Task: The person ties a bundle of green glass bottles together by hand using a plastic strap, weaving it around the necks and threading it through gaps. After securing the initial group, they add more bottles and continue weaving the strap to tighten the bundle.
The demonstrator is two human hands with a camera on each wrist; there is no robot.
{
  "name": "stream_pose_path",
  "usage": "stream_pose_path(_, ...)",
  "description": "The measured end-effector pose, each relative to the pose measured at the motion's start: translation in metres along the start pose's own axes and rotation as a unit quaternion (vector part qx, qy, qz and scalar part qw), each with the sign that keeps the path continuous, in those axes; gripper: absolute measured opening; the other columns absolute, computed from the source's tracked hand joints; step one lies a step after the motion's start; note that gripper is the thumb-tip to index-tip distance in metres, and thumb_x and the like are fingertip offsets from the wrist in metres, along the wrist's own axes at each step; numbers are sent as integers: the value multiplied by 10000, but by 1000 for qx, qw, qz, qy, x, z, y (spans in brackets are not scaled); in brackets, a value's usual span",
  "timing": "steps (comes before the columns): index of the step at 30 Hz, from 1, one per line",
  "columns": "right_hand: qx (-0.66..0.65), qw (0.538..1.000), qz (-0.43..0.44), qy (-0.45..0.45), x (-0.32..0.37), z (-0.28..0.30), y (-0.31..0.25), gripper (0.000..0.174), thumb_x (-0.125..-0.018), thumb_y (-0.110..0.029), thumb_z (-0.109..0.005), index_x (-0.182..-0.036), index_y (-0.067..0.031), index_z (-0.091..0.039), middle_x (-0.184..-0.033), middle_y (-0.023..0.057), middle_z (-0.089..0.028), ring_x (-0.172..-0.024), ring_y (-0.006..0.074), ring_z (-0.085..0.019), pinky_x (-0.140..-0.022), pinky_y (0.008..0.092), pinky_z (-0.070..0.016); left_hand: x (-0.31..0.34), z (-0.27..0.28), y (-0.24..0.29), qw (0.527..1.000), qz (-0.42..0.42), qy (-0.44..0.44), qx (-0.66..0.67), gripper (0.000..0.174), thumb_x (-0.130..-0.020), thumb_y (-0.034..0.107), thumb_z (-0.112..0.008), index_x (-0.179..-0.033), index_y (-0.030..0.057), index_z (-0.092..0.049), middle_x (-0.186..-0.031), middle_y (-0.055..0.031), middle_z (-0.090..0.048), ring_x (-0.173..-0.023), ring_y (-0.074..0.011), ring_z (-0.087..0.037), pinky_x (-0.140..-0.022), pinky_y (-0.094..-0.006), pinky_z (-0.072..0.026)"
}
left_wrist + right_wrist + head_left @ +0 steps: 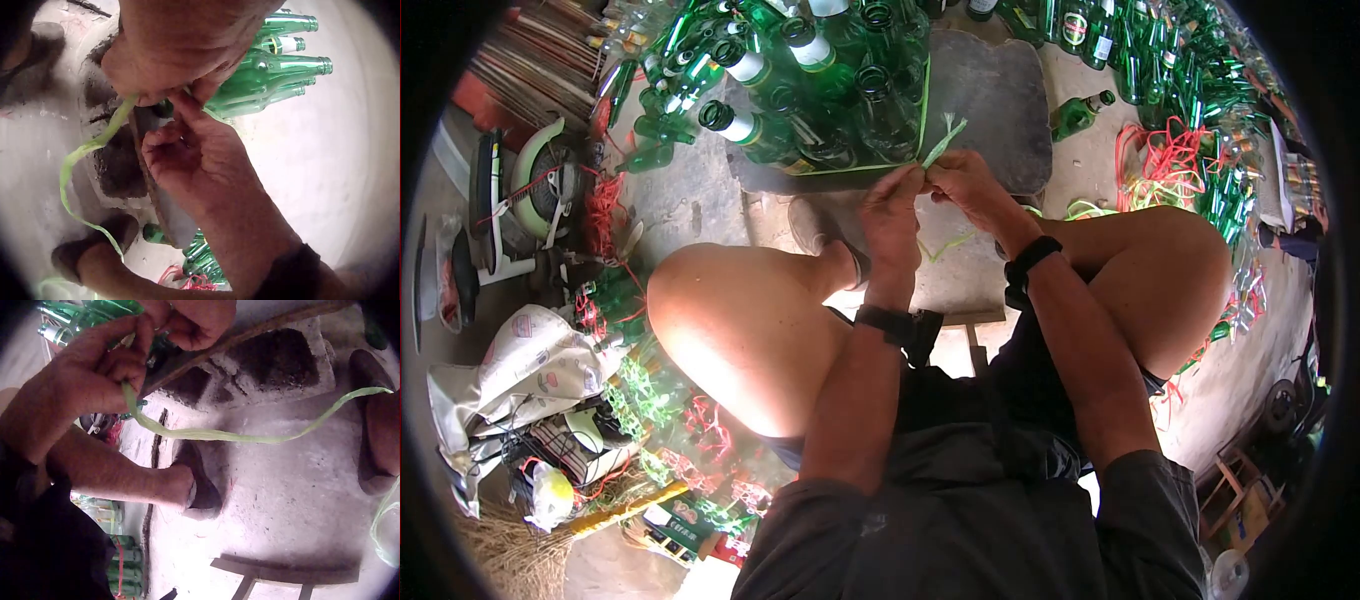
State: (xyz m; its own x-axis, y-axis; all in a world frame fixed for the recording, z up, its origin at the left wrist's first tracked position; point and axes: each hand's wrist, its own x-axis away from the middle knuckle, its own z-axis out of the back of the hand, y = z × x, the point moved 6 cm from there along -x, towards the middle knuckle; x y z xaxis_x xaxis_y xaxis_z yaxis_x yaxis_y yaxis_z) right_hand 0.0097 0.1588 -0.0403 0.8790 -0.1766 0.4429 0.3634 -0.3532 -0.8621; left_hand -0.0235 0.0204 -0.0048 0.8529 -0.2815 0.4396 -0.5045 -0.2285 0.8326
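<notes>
Green empty glass bottles (885,120) stand upright in a tight cluster on a dark slab (990,90). Light-green plastic twine (924,95) runs along the cluster's side and low front. At the near corner my left hand (892,205) pinches the twine, and a long tail of that twine (212,434) trails below it in the right wrist view. My right hand (972,188) meets the left fingertips and pinches the twine too, a frayed end sticking up above it. In the left wrist view the right hand (206,150) has its fingers curled; the crossing of strands is hidden by fingers.
My knees flank the slab. A lone green bottle (1082,115) lies to its right, near red twine (1165,165). Piled bottles (1200,60) line the far right. A wheel (550,185) and a pale bag (535,360) are on the left.
</notes>
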Motion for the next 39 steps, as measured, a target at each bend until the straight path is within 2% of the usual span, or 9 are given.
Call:
stream_pose_path(2, 2, 999, 21, 31, 5, -3, -9, 172, -900, -146, -683, -894, 21, -722, -803, 47, -672, -705, 119, -582, -612, 280, -456, -2, -2, -2, 1000, 13, 15, 21, 179, -882, 116, -772, -1056, 76, -775, -768, 34, -667, -520, -18, -406, -434, -208, -260)
stream_pose_path(10, 27, 999, 7, 29, 11, -7, -17, 147, -937, -158, -659, -919, -32, -733, -847, 51, -734, -771, 105, -626, -695, 267, -447, -1, 1, 2, 998, 70, -4, -4, 283, -864, 179, -794, -1104, 32, -762, -804, -3, -697, -523, -25, -425, -456, -211, -287)
stream_pose_path(19, 70, 997, 1, 29, 12, -2, -18, 187, -923, -200, -698, -955, -25, -757, -868, 43, -737, -785, 102, -636, -697, 266, -448, -2, 3, 16, 993, -67, -32, -88, 281, -879, 217, -763, -1043, -11, -768, -849, -36, -731, -651, -77, -565, -557, -227, -402)
stream_pose_path(21, 71, 997, -4, 30, 13, -1, -18, 197, -922, -209, -702, -964, -26, -759, -874, 40, -737, -791, 102, -637, -701, 265, -450, -2, 2, 20, 977, -137, -58, -154, 269, -871, 208, -769, -1002, -27, -761, -846, -51, -731, -708, -104, -617, -601, -239, -442)
stream_pose_path(24, 70, 997, -19, 18, 14, -2, -20, 194, -920, -219, -706, -974, -41, -761, -898, 32, -739, -820, 99, -635, -716, 265, -456, -8, 7, 7, 996, -64, -39, -46, 243, -858, 198, -778, -956, -23, -758, -842, -53, -731, -691, -104, -613, -598, -242, -444)
stream_pose_path(31, 63, 998, -30, 9, 20, -8, -28, 189, -932, -216, -676, -985, -48, -746, -914, 30, -730, -865, 105, -618, -748, 276, -473, -15, 8, 5, 991, -54, 17, -118, 177, -861, 162, -751, -870, -14, -766, -784, -51, -718, -669, -114, -599, -603, -266, -454)
stream_pose_path(33, 69, 997, -27, 11, 19, -9, -27, 189, -937, -209, -663, -982, -44, -742, -906, 32, -726, -866, 107, -615, -749, 278, -475, -23, 11, -5, 994, -3, 5, -111, 197, -859, 156, -732, -831, -38, -751, -742, -54, -703, -678, -115, -596, -621, -291, -469)
stream_pose_path(36, 98, 994, -22, 31, 16, -8, -26, 190, -938, -187, -646, -975, -24, -736, -902, 37, -719, -841, 111, -614, -726, 281, -480, -25, 6, -5, 982, -76, 57, -162, 229, -855, 160, -729, -811, -64, -726, -725, -56, -691, -692, -108, -583, -641, -307, -478)
stream_pose_path(39, 171, 983, -8, 73, 15, -7, -29, 192, -927, -166, -650, -939, 8, -731, -860, 40, -713, -773, 111, -609, -670, 284, -482, -25, 6, -3, 975, -110, 38, -191, 246, -865, 158, -723, -822, -84, -706, -729, -79, -704, -698, -106, -584, -639, -317, -483)
